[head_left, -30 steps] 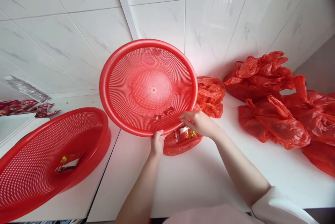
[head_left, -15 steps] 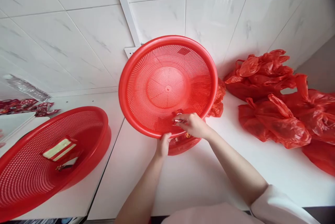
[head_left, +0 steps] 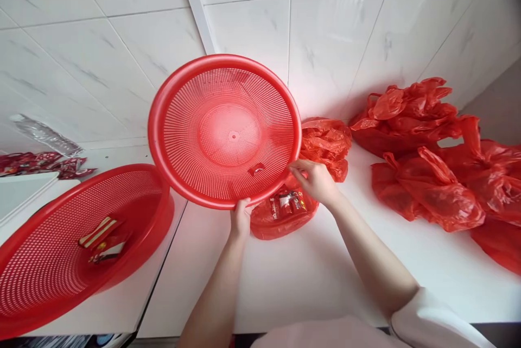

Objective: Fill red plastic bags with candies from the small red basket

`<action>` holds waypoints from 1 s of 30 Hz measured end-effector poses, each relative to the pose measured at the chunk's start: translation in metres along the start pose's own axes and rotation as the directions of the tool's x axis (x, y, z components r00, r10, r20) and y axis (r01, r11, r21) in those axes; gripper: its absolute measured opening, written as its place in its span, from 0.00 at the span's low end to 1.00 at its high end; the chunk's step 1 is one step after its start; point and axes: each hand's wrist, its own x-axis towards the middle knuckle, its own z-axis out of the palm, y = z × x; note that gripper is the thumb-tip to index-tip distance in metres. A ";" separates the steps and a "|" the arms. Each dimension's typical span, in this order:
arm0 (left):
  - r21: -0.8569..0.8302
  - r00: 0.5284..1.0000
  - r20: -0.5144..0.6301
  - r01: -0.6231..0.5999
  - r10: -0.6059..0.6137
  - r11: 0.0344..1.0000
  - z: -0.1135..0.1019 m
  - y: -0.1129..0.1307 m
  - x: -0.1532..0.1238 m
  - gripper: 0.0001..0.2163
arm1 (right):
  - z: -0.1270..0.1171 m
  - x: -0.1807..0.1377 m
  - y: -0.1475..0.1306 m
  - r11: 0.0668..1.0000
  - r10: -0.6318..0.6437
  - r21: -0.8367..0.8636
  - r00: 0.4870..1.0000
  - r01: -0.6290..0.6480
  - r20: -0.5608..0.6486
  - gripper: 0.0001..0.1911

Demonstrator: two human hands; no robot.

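A round red plastic basket point(head_left: 228, 84), perforated all over, is tipped so its inside faces me. My left hand point(head_left: 241, 222) grips its lower rim, thumb on the near side. At the right rim, my right hand point(head_left: 317, 181) is closed, with curled fingers against the edge; its fingertips are partly hidden. Inside the basket lies a small red packet point(head_left: 256, 169), low on the wall. Beneath the tilted rim sits an opened red plastic bag point(head_left: 280, 227) holding several small wrapped snack packets point(head_left: 287, 204).
On the left stands a second red basket point(head_left: 157, 228) with a few packets point(head_left: 108, 253) inside. Full red plastic bags point(head_left: 427, 190) crowd the right, and a crumpled red bag point(head_left: 328, 141) lies behind the open one. Red wrappers point(head_left: 40, 163) lie far left. A tiled wall point(head_left: 337, 33) backs the white table point(head_left: 325, 283).
The held basket has shifted left, uncovering more of the open bag. My right hand has left the basket's inside and moved to its right rim; a packet lies in the basket.
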 end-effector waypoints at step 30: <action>-0.052 0.998 0.067 0.013 -0.009 0.999 -0.013 0.000 0.012 0.14 | 0.015 -0.006 -0.008 0.958 -0.169 0.278 0.918 0.068 0.359 0.13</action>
